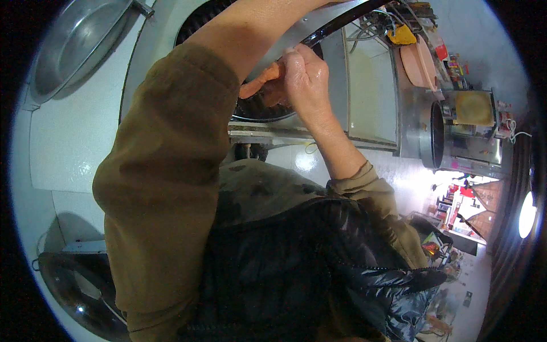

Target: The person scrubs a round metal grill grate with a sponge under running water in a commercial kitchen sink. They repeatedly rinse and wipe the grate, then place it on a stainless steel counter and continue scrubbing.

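My right hand (308,77) is wet, its fingers curled around one end of an orange-brown, elongated piece of food (265,80); its exact kind is unclear. Beneath the hand is a dark round vessel (256,112), and a reddish, blurred thing (275,95) shows inside it. A glossy black curved bar (342,23) slants down from the top edge and ends beside my knuckles; I cannot tell whether the hand touches it. My left forearm (256,25) reaches across above the vessel, hiding part of it. The left hand itself is beyond the top edge.
A basin of cloudy water (372,94) adjoins on the right. Past it are a yellow cloth-like thing (401,35), a pink plastic tub (416,64) and a round metal pot (432,134). A steel bowl (81,47) stands upper left, a black wok (64,282) lower left.
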{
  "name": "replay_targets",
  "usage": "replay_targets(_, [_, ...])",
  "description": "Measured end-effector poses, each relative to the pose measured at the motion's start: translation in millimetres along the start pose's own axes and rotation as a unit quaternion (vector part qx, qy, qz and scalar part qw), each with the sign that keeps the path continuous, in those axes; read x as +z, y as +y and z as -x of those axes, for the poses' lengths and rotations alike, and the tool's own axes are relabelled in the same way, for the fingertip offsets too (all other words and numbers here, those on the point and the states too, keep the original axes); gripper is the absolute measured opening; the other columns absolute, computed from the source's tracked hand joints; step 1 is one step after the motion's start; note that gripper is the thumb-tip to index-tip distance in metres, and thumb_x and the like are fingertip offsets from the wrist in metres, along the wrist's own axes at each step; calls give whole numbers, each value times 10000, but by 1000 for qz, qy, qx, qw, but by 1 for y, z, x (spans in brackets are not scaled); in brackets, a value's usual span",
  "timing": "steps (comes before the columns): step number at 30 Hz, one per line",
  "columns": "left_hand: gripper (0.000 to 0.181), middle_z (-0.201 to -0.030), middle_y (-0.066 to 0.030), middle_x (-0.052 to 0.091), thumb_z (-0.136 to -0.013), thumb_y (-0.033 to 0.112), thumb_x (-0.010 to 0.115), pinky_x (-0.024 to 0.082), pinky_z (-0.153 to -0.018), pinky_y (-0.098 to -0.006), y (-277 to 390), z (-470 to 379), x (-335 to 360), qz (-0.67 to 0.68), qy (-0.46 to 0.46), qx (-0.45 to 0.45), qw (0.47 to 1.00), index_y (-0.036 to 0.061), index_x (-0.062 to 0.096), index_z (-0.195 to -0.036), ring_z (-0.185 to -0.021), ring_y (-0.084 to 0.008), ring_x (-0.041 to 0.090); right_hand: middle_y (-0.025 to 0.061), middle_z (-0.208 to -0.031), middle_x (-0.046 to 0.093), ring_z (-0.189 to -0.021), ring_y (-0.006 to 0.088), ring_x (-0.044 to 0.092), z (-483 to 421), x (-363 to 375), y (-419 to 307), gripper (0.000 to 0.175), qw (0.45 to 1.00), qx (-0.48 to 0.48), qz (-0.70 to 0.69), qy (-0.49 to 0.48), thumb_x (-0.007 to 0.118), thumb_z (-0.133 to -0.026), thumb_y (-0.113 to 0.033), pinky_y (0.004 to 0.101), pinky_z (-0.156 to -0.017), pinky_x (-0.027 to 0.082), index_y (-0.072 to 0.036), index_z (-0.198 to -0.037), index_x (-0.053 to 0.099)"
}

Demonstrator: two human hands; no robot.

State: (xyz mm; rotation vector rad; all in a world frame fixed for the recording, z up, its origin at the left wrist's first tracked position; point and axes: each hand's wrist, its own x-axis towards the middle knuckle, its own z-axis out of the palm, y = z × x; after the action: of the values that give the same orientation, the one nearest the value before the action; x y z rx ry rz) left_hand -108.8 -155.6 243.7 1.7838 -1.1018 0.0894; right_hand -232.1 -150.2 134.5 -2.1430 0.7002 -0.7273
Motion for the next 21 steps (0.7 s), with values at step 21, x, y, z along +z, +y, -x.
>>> replay_targets(21, [904,-1256,-262,390,-661,620,652,265,-954,-535,1,3,-1,-3,0,-12,1000,163,327,-1370,-1201,-399,328,225,-819,576,-737,414,566,16,15,23,231,993,-66,97,-18,507,-838,-200,451,-659,461,17,-796,573])
